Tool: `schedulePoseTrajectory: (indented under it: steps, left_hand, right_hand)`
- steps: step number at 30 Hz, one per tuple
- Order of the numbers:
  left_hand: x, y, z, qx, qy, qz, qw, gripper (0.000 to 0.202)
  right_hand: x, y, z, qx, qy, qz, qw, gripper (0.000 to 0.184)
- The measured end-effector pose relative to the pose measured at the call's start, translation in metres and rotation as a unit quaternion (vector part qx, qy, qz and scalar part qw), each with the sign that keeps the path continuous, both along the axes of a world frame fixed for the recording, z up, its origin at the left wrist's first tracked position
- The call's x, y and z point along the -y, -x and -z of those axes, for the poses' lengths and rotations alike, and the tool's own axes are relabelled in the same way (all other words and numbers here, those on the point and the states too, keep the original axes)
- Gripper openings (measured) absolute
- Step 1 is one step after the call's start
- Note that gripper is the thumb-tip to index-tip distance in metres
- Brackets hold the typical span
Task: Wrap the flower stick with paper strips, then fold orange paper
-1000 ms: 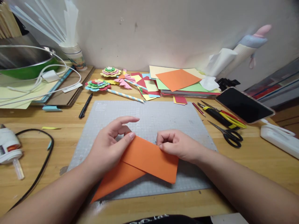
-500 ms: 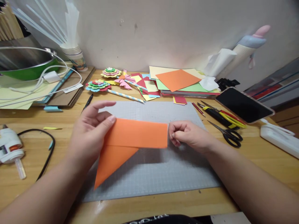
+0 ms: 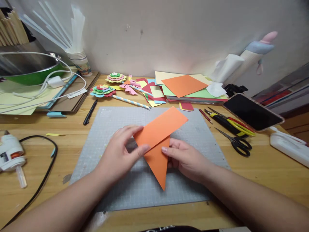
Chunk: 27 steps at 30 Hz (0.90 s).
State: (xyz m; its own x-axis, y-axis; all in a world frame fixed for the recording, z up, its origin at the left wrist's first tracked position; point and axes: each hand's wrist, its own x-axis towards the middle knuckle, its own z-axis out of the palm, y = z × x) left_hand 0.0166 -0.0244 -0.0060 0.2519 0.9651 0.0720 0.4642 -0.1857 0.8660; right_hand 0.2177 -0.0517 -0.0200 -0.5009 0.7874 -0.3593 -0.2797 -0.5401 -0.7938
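A folded sheet of orange paper (image 3: 158, 133) is held over the grey cutting mat (image 3: 96, 154). It has a long strip across the top and a triangular point hanging down toward me. My left hand (image 3: 123, 148) grips its left edge, thumb on the front face and fingers at the edge behind. On the right side, my right hand (image 3: 184, 156) pinches the triangular part, its thumb in front and the other fingers partly hidden behind the paper.
Scissors (image 3: 238, 145), a yellow-handled cutter (image 3: 224, 122) and a phone (image 3: 253, 111) lie to the right. A glue gun (image 3: 12, 154) with its black cord is at left. Behind the mat are a pen (image 3: 90, 111), paper flowers (image 3: 102, 91) and stacked coloured paper (image 3: 184, 85).
The orange paper has turned, its strip now slanting up to the right and its point hanging lower centre. My right hand has moved in from beside the paper and taken hold of it.
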Motion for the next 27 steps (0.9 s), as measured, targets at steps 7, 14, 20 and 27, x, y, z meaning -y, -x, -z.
schedulePoseTrajectory:
  steps: [7,14,20,27]
  left_hand:
    - [-0.003,0.005,-0.001,0.013,0.023,0.016,1.000,0.035]
    - [-0.011,0.007,-0.003,0.291,0.297,-0.023,0.909,0.045]
    - [-0.009,0.007,-0.004,0.269,0.290,0.003,0.919,0.032]
    - [-0.005,0.003,-0.009,0.260,0.250,-0.058,0.931,0.022]
  right_hand:
    - [-0.005,-0.008,0.000,0.040,-0.042,-0.005,0.998,0.023]
    - [-0.005,-0.013,0.005,0.071,-0.037,-0.009,0.997,0.024]
    - [-0.005,-0.012,0.005,0.051,-0.042,-0.008,0.998,0.023]
    - [-0.005,-0.011,0.002,0.093,-0.142,-0.004,0.986,0.025]
